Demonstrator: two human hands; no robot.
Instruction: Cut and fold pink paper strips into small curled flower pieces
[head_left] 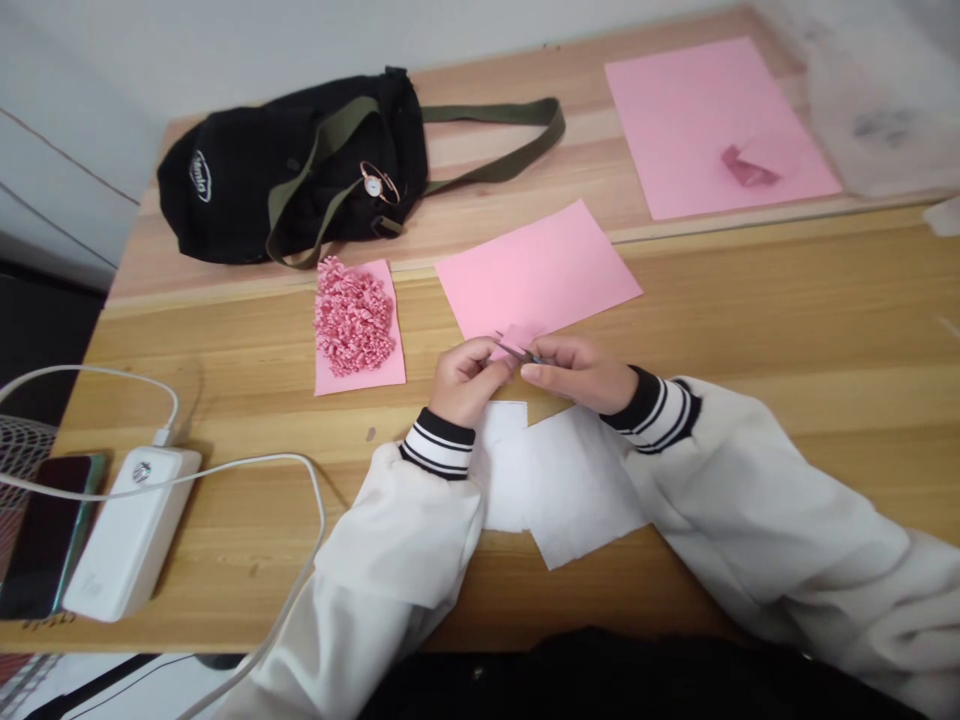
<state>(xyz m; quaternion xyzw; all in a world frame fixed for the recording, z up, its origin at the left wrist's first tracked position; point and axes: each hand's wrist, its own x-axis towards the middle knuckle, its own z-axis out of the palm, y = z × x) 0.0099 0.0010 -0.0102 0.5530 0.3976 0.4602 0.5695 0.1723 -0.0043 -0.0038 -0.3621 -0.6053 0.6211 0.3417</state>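
Observation:
My left hand [470,380] is closed, pinching a small piece of pink paper [514,338] near the middle of the table. From the right, my right hand [581,372] grips small dark scissors [517,351], whose blades lie at the pink piece beside my left fingertips. Just beyond both hands lies a larger pink sheet [536,270]. White paper sheets [577,485] rest on the table below my wrists. To the left, a pile of pink curled bits [354,320] sits on a smaller pink card [399,340].
A black bag [247,170] with green straps and a watch [373,187] lies at the back left. Another pink sheet [675,120] holds folded pink scraps [750,165]. A white power bank [131,535], a phone [49,530] and a cable [319,500] are at the left.

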